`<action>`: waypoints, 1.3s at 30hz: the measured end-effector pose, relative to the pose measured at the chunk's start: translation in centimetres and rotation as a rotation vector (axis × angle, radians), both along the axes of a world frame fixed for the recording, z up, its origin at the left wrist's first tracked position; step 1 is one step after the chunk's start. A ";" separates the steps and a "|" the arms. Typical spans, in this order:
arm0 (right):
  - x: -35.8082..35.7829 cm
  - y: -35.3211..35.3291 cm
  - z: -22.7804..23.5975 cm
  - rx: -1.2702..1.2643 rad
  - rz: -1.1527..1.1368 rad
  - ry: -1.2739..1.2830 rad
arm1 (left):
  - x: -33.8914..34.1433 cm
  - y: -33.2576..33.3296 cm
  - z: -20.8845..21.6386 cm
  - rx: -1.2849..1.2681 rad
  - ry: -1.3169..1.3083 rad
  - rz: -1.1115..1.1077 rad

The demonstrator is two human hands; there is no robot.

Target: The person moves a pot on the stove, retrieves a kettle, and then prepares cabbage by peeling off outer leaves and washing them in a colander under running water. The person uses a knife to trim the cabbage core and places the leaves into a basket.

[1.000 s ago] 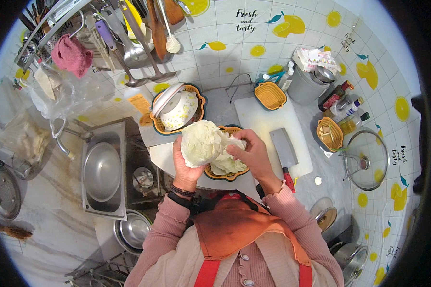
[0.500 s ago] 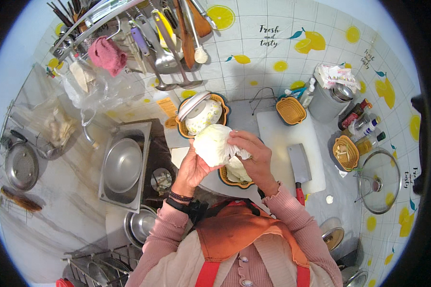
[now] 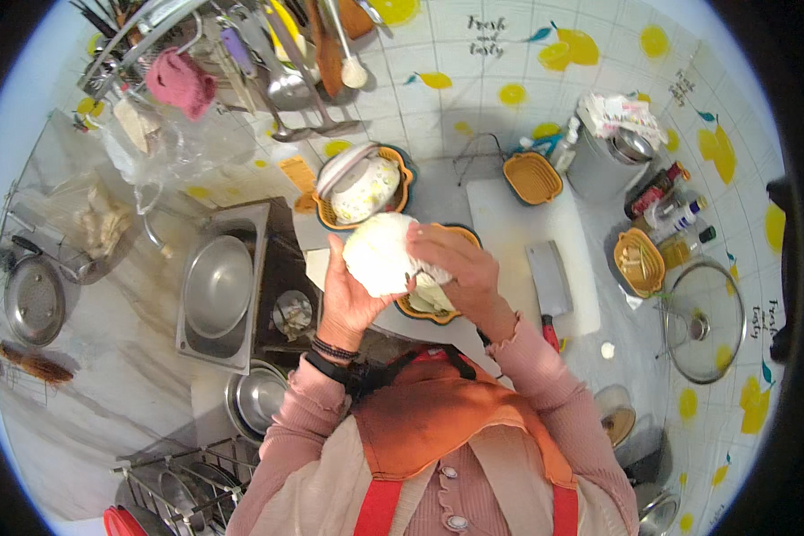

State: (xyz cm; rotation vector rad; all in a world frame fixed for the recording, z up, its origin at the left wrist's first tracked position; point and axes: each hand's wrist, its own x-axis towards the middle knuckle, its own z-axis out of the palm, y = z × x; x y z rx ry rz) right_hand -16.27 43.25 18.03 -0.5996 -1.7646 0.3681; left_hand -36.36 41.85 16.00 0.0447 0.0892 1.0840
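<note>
Left grip [image 3: 341, 295] still cups the cabbage [image 3: 375, 255]; right grip [image 3: 464, 272] has moved in, clasping its side.

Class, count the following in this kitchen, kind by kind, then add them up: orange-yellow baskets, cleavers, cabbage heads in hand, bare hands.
Orange-yellow baskets: 4
Cleaver: 1
Cabbage head in hand: 1
Bare hands: 2
Total: 8

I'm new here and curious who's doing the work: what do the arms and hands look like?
They're a person's. The left hand and right hand are gloveless. Both arms wear long pink ribbed sleeves with wavy, ruffled cuffs. The left wrist has a dark bracelet, apparently beaded, and a black band; none shows on the right wrist.
</note>
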 end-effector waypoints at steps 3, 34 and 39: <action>1.5 0.5 0.5 -0.127 0.031 -0.028 | 0.2 1.3 0.5 0.022 0.183 -0.004; 3.6 -0.7 -5.2 -0.750 -0.135 0.120 | -1.9 4.6 -4.4 -0.041 0.066 0.131; 3.6 0.5 -10.3 -0.687 -0.156 -0.868 | -0.5 3.1 -2.9 0.010 0.365 0.141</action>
